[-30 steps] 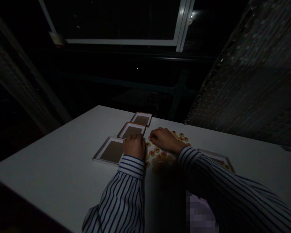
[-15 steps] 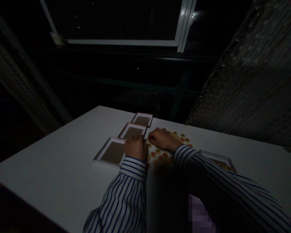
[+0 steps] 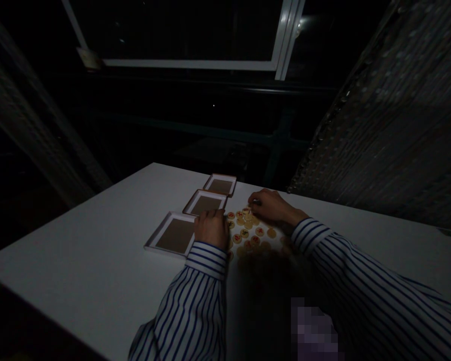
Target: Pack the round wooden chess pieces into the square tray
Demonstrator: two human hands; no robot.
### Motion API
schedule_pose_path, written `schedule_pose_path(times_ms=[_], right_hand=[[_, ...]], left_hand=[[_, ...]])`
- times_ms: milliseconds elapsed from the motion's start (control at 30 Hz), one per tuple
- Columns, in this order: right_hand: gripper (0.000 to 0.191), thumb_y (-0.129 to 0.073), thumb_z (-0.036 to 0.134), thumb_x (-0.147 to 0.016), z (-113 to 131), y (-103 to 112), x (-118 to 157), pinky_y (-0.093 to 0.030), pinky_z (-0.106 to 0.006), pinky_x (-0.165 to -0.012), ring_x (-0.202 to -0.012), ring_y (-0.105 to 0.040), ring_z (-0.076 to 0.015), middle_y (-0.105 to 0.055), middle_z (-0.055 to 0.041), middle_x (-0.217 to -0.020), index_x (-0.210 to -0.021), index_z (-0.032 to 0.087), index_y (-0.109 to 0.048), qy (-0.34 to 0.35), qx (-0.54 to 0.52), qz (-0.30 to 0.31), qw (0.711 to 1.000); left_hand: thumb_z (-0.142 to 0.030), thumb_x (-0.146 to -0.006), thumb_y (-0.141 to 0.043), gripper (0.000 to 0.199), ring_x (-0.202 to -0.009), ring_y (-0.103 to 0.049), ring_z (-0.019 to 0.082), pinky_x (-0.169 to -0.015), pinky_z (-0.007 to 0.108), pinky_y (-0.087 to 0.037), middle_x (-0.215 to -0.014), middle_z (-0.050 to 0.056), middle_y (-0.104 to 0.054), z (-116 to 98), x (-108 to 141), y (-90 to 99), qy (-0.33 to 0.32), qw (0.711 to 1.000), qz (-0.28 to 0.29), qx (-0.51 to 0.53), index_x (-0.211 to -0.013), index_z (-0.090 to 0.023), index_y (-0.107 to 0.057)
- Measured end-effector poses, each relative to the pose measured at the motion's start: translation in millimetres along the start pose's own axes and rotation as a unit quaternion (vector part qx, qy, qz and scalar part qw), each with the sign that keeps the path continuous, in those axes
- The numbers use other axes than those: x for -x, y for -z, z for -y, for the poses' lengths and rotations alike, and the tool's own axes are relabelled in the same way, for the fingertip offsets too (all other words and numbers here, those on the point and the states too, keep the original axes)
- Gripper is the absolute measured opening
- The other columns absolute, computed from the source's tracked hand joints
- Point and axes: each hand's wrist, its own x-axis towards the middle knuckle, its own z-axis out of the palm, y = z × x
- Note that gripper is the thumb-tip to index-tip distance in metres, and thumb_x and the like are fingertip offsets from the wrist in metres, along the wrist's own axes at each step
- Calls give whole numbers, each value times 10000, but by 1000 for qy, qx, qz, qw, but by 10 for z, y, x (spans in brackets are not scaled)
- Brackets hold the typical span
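Round wooden Chinese chess pieces (image 3: 244, 233), marked in red or black or showing plain faces, lie loosely spread on the white table. My left hand (image 3: 211, 229) rests at the right edge of the nearest shallow tray (image 3: 157, 237), with the pieces just to its right. Its fingers curl downward together, and whatever is under them is hidden. At the far side of the pieces, my right hand (image 3: 273, 206) has thumb and fingers drawn into a pinch close to the table. What sits between those fingertips is too dark to make out.
Beyond the nearest tray stand a middle tray (image 3: 186, 206) and a far tray (image 3: 234, 186), in a slanting row. A bubble-textured sheet (image 3: 383, 115) hangs at the right. The white table (image 3: 78, 250) ends before a dark window frame (image 3: 191, 65).
My right hand has moved right and slightly away, from beside my left hand to the pieces' far right side, uncovering several pieces. The right forearm now hides the right-hand tray. My left hand stays almost still.
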Motion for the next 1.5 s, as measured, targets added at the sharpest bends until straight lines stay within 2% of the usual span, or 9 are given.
schedule_pose_path(times_ms=[200, 633, 867, 1133, 1300, 1500], right_hand=[[263, -452, 291, -784, -46, -59, 43, -321, -307, -761, -939, -510, -206, -621, -62, -981, -989, 218, -600, 0, 18, 23, 1000], [214, -469, 272, -764, -62, -86, 75, -309, -311, -726, -883, -522, -212, -633, -76, -901, -903, 200, -614, 1, 43, 26, 999], [264, -444, 381, -810, 45, -92, -102, -310, -296, -754, -929, -515, -194, -626, -55, -958, -954, 215, -590, 5, 14, -1, 1000], [218, -454, 348, -800, 155, -202, -372, -316, -314, -763, -952, -518, -203, -636, -49, -950, -899, 226, -604, 4, -2, 15, 1000], [195, -457, 306, -785, 107, -224, -398, -326, -316, -742, -921, -537, -204, -647, -46, -918, -859, 226, -618, 1, -7, 37, 999], [253, -439, 339, -804, 37, -166, -316, -329, -302, -764, -941, -530, -198, -641, -46, -966, -936, 236, -628, 13, -16, 46, 999]], left_hand=[[-252, -815, -405, 299, -998, -503, 253, -812, 385, -381, -1051, 87, -616, -19, 6, 29, -2, 1000, 11, -4, -1053, -199, -579], [-263, -818, -405, 273, -993, -504, 254, -794, 386, -378, -1046, 80, -616, -44, 6, 21, -11, 999, 30, -8, -1019, -198, -579], [-248, -819, -402, 288, -997, -506, 252, -800, 384, -374, -1063, 85, -613, -50, 20, 19, -18, 1000, 21, -3, -1038, -200, -582], [-252, -819, -401, 293, -996, -496, 248, -811, 379, -358, -1054, 88, -612, -48, 13, -3, -22, 999, 30, -3, -1048, -202, -577], [-246, -813, -412, 285, -999, -500, 241, -812, 376, -358, -1060, 73, -612, -53, 20, -13, -25, 999, 26, 0, -1042, -217, -579], [-256, -824, -397, 289, -991, -502, 244, -801, 373, -360, -1043, 83, -617, -70, 34, 10, -28, 999, 33, -5, -1041, -209, -581]])
